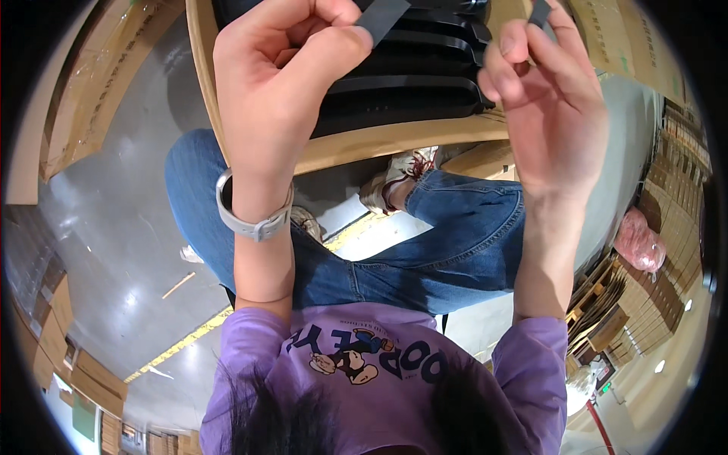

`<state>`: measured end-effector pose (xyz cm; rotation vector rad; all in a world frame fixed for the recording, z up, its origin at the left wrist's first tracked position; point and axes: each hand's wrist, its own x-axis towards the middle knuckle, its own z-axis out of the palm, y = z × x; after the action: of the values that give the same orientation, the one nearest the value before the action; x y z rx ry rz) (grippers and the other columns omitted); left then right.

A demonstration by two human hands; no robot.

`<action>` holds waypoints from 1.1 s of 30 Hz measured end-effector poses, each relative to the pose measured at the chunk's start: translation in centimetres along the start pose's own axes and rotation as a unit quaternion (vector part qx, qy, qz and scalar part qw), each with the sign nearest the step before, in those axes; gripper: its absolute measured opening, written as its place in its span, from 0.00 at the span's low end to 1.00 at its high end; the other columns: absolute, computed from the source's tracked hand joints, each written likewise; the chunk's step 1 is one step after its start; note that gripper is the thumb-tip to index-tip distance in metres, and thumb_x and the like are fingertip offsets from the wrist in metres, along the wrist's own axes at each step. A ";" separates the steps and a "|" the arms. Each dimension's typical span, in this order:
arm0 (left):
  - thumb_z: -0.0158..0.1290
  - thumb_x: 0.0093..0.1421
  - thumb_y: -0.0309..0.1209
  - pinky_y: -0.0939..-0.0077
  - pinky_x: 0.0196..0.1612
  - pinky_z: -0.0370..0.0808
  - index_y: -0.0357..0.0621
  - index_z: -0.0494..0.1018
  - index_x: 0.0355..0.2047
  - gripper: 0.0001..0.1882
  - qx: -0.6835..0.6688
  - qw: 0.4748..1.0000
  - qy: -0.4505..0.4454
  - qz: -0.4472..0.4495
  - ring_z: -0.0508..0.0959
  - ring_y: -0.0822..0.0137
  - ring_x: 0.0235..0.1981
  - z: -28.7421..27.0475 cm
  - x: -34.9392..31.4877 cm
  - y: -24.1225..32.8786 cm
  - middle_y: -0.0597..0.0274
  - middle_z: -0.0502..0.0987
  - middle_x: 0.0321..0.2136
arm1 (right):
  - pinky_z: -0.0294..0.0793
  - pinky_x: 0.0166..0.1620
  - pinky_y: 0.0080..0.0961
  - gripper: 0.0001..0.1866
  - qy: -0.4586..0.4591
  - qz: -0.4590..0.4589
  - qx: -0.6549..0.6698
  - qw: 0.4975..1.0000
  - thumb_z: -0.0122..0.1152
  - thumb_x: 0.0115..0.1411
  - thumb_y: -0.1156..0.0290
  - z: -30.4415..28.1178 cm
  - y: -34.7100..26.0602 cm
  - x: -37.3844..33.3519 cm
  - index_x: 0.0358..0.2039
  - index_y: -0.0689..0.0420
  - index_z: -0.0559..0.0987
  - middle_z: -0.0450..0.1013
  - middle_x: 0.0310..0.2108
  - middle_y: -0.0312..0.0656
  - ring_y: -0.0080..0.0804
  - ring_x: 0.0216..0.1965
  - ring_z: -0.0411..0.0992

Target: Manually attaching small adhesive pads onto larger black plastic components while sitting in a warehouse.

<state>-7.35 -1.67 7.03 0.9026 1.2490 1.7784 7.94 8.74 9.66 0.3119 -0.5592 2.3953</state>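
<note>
Two hands were up near the top of the view, both yours; your left hand was curled tight, thumb pressed vs. the bent forefinger, pinching one end of a flat dark grey strip; that strip stuck up & to the right from the pinch, its far end cut off by the top edge. Your right hand had its fingers bunched narrow, tips together, gripping a second small dark grey piece at the very top edge; can't tell if the 2 grey bits were one strip or separate, since the join, if any, was out of frame. Hands were apart, w/ a gap between them.

Behind & between the hands sat a stack of black plastic trays, layered edge over edge, resting in a light brown cardboard box; neither hand touched the trays. A pale grey watch wrapped your left wrist.

Below the box were your legs in blue jeans, crossed, w/ a light-coloured shoe w/ red laces just under the box rim; purple shirt nearest the lower edge. Grey floor w/ a yellow line lay to the left; stacked cardboard & a pink bag to the right.
</note>
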 end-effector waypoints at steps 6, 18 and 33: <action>0.51 0.52 0.24 0.86 0.20 0.49 0.36 0.72 0.29 0.04 0.012 0.998 -0.035 -0.049 0.57 0.84 0.17 0.1 -0.5 -0.3 0.75 0.64 0.17 | 0.67 0.30 0.18 0.09 0.347 0.116 -0.483 0.796 0.46 0.61 0.74 7.2 0.4 -0.3 0.41 0.63 0.70 0.69 0.29 0.36 0.22 0.24 0.64; 0.53 0.53 0.20 0.92 0.22 0.56 0.38 0.69 0.26 0.03 -0.063 0.991 -0.090 -0.082 0.62 0.89 0.20 1.3 -0.8 1.3 0.78 0.66 0.18 | 0.48 0.17 0.13 0.15 0.222 0.139 -0.345 0.901 0.41 0.67 0.62 4.7 -1.3 -1.6 0.31 0.59 0.71 0.51 0.12 0.28 0.16 0.12 0.48; 0.58 0.52 0.23 0.88 0.21 0.49 0.38 0.73 0.29 0.05 -0.062 0.993 -0.088 -0.040 0.53 0.87 0.16 0.5 -1.3 2.1 0.80 0.56 0.13 | 0.49 0.17 0.12 0.07 0.339 0.237 -0.427 0.804 0.54 0.62 0.69 6.9 1.5 -0.2 0.31 0.60 0.73 0.55 0.13 0.23 0.08 0.14 0.50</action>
<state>-6.79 -3.07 9.03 0.9037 1.0374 1.6563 7.68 4.29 15.20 -1.1475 -1.3633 2.1646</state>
